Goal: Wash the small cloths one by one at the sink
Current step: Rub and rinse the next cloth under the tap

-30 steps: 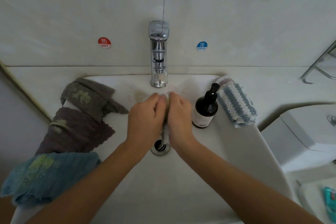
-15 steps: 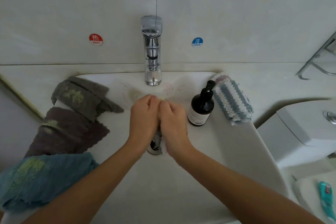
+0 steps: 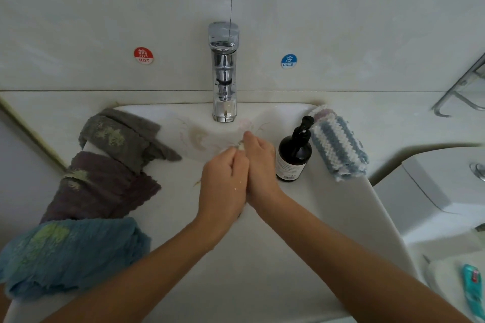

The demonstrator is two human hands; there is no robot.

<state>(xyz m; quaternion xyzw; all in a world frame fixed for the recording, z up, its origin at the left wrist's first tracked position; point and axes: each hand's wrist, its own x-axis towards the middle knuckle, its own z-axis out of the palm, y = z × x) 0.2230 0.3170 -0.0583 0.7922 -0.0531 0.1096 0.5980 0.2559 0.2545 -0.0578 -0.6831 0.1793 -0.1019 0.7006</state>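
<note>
Two hands are pressed together over the sink (image 3: 262,265), just in front of the tap (image 3: 223,71). The left hand (image 3: 223,186) and the right hand (image 3: 259,168) are both closed around a small pale cloth (image 3: 240,146). Only a tiny bit of it peeks out by the fingertips; the rest is hidden between the palms.

Three dirty cloths wait to the left of the left hand: a grey cloth (image 3: 118,136), a brown cloth (image 3: 102,186) and a blue cloth (image 3: 65,252). They hang over the sink's edge. A striped cloth (image 3: 338,144) lies to the right of the right hand, on the counter (image 3: 393,123).

A soap bottle (image 3: 295,155) stands just beside the right hand. That is the biggest worry. If the hands rub hard and swing sideways, the right hand could bump the bottle and tip it over.

The blue cloth hangs far over the edge near the left arm. A nudge from that arm might make it slide off.

I cannot see any water running from the tap. Without water, the cloth may not come clean.

The hands look wet, so the cloth could slip out and drop into the sink.
</note>
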